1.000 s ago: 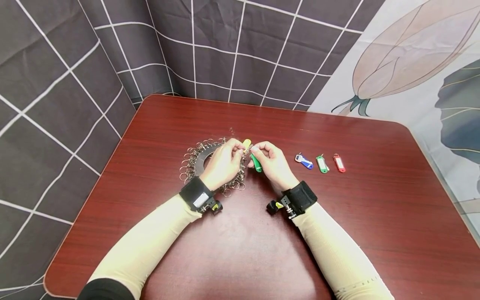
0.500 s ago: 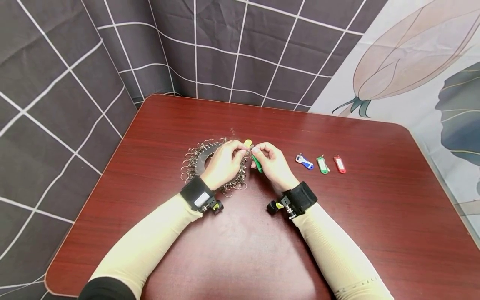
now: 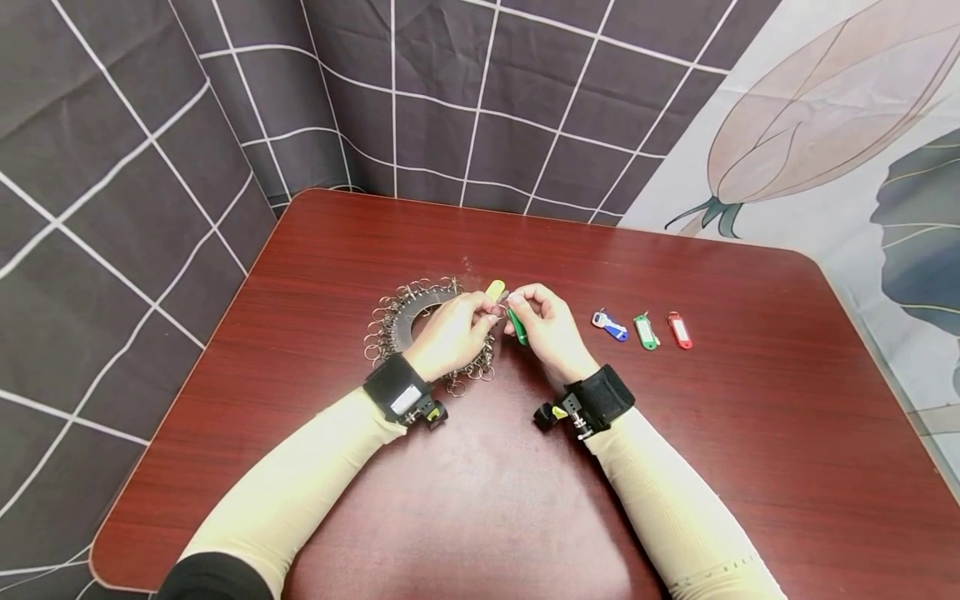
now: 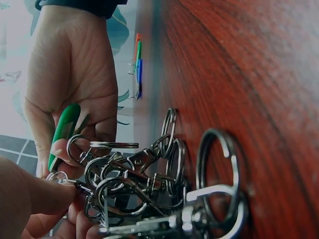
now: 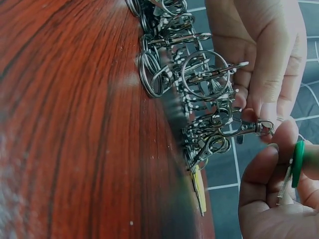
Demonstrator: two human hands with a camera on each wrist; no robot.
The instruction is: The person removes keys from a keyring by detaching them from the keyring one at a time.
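at frame centre my left hand (image 3: 450,333) pinches a small metal clasp (image 5: 249,128); my right hand (image 3: 547,329) grips the green plastic key tag (image 3: 516,325), probably mid-joining; next calls for threading.

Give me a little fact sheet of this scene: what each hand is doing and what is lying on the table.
Left hand: pinches a small metal clasp above the ring pile
Right hand: holds a green key tag
Ring pile: a heap of metal key rings and clasps on the table
Yellow tag: by the pile, just beyond the fingers
Loose tags: blue tag, second green tag, red tag, in a row right of the hands
Surface: red-brown wooden table
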